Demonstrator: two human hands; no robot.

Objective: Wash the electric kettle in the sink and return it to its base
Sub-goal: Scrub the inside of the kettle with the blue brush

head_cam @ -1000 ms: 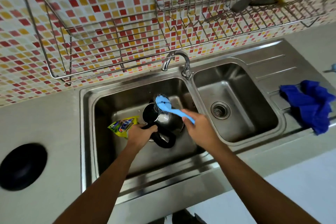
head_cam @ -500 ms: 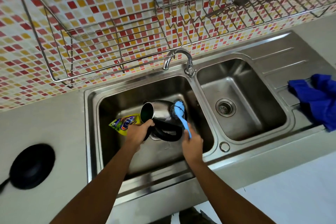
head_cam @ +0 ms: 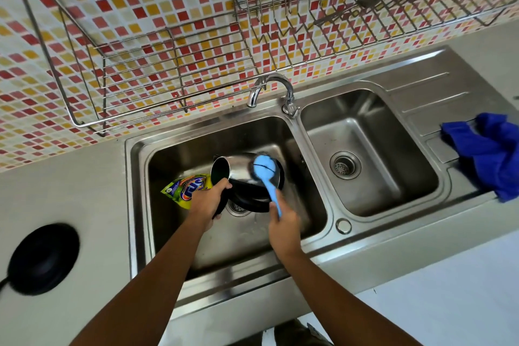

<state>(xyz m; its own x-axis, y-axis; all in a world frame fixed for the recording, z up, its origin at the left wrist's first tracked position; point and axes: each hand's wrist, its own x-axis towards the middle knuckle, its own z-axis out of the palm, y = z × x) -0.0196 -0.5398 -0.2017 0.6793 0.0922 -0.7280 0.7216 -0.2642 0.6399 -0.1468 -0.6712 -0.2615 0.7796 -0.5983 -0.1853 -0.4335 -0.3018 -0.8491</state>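
The steel electric kettle [head_cam: 238,168] lies on its side over the left sink basin [head_cam: 179,149], its open mouth turned left. My left hand [head_cam: 207,199] grips its black handle. My right hand [head_cam: 283,226] grips the handle of a light blue dish brush [head_cam: 264,167], whose head presses on the kettle's steel wall near the base end. The round black kettle base [head_cam: 43,258] sits on the counter at the far left.
A yellow-green detergent pouch [head_cam: 186,189] lies in the left basin by the kettle's mouth. The tap [head_cam: 273,90] stands behind the basins. A blue cloth [head_cam: 488,152] lies on the drainboard right of the right basin [head_cam: 373,154]. Wire dish racks [head_cam: 168,64] hang on the tiled wall.
The kettle has been turned with its mouth to the left. The brush has moved from the kettle's mouth onto its outer wall near the base end.
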